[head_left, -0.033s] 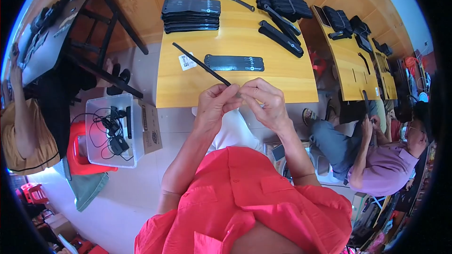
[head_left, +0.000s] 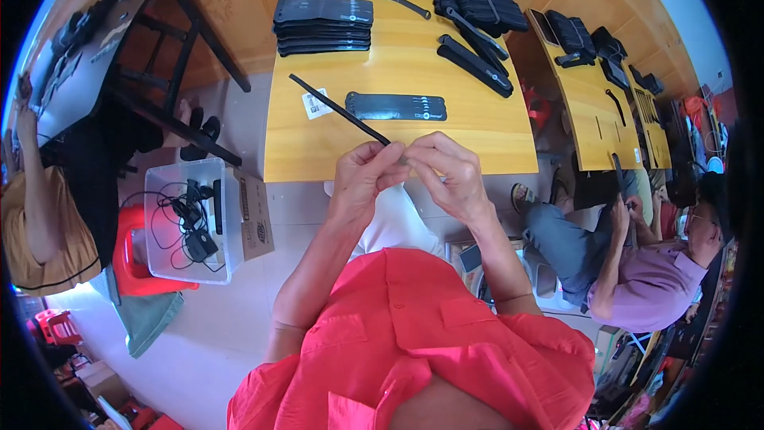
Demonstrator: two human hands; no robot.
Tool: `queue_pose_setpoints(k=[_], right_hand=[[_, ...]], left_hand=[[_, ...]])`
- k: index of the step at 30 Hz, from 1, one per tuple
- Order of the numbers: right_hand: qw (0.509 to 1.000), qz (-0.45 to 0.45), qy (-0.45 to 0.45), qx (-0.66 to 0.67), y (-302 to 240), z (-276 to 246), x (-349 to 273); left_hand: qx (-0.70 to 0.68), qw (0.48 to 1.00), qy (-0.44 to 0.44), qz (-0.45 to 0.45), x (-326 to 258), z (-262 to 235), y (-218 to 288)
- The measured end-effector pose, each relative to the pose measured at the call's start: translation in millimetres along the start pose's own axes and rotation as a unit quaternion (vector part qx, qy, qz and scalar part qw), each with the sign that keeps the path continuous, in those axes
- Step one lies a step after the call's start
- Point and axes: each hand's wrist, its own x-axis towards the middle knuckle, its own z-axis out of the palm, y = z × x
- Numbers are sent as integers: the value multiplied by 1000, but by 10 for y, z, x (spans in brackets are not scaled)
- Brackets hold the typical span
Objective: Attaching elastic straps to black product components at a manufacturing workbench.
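Observation:
A narrow black strap (head_left: 334, 105) slants up and to the left from my left hand (head_left: 362, 179), whose thumb and fingers pinch its near end. The fingertips of my right hand (head_left: 451, 171) are closed against that same end. A tiny greyish bit shows between the two hands, too small to name. Both hands are just in front of the table's near edge. Beyond them a flat black strip with rounded ends and white print (head_left: 390, 107) lies on the wooden table (head_left: 477, 143). The strap's upper part passes over a white label (head_left: 317, 103) and beside the strip's left end.
Two stacks of black strips (head_left: 325, 28) stand at the back left of the table. Banded black pieces (head_left: 485, 1) and loose black straps (head_left: 471, 64) lie back right. A clear bin of cables (head_left: 227, 223) sits on the left. People work at tables on both sides.
The strap's far tip has shifted very slightly left and down. Both my hands stay in place with the same grip.

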Motion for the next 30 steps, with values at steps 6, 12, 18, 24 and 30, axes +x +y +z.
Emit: queue_pose_setpoints(k=[6,12,18,24,30], right_hand=[[1000,4,-2,-15,-2,25,-1],[999,13,30,-22,-6,102,-13],[998,40,43,-29,-35,134,-9],[996,72,29,-35,-43,148,-8],[995,87,37,-37,-9,173,-21]], left_hand=[[2,1000,11,1,23,24,-14],[10,1000,16,21,38,32,-36],[26,999,9,18,54,-9,-72],[58,997,5,41,68,-42,-111],[85,995,3,45,48,-24,-68]])
